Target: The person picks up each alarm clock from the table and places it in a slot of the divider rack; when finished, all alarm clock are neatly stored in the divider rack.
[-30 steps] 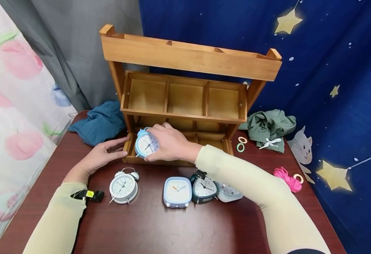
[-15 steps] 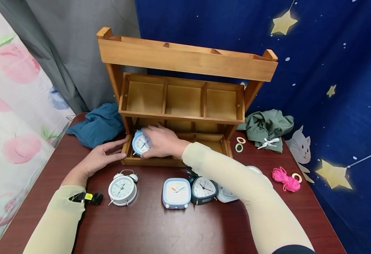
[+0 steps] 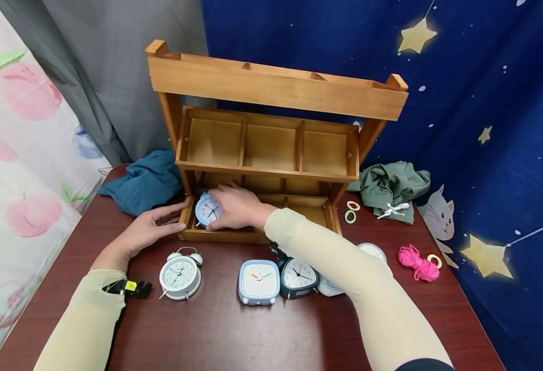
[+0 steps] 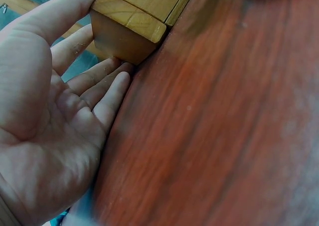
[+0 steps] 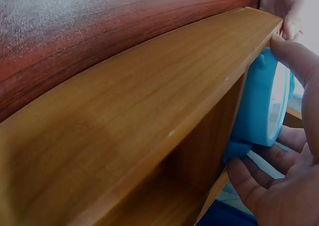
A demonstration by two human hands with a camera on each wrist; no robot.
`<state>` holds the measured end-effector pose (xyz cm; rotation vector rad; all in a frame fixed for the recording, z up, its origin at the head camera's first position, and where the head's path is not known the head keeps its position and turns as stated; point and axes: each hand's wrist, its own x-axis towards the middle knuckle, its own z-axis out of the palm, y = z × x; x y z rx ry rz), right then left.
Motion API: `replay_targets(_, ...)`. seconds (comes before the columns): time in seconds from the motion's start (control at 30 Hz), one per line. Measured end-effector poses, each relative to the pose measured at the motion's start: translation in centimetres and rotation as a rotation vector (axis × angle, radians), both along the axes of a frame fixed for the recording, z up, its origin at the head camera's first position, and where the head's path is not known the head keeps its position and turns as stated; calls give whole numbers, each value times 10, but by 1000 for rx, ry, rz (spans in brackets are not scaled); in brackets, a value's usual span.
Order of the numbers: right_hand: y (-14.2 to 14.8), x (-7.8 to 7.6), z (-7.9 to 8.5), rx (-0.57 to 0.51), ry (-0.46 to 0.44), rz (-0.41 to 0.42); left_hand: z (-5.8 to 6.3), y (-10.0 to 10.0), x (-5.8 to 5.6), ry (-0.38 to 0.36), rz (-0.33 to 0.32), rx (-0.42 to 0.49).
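Note:
My right hand [image 3: 240, 207] grips a light blue alarm clock [image 3: 208, 209] at the left end of the shelf's bottom tray [image 3: 252, 236]. In the right wrist view, thumb and fingers span the blue clock [image 5: 255, 104], which sits partly down inside the tray's wooden walls. The hand covers its right side in the head view. My left hand [image 3: 148, 230] rests against the tray's left end with fingers extended. The left wrist view shows the palm [image 4: 55, 121] facing the camera and the fingertips touching the wooden corner [image 4: 127, 29].
A white twin-bell clock [image 3: 180, 277], a blue-rimmed square clock [image 3: 259, 282] and a dark triangular clock [image 3: 299, 278] stand in front. Paler clocks lie partly under the right sleeve. Teal cloth [image 3: 143, 183], green cloth [image 3: 394, 185], rings [image 3: 350, 216] and pink yarn [image 3: 418, 263] flank the shelf.
My right hand has moved slightly left and lowered the blue clock into the tray's left compartment; in the last half second it has barely shifted. My left hand has stayed at the tray's end.

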<state>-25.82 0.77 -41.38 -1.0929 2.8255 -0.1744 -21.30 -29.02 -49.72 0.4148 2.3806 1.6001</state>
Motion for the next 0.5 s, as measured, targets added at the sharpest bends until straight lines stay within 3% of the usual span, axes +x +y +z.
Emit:
replay_targets(0.33,1,-1,-8,58,37,12,1,1,0,2,-2,-7)
replay_targets(0.5,10,2,-3,17,15,40,2,1,0,-4,-1,-12)
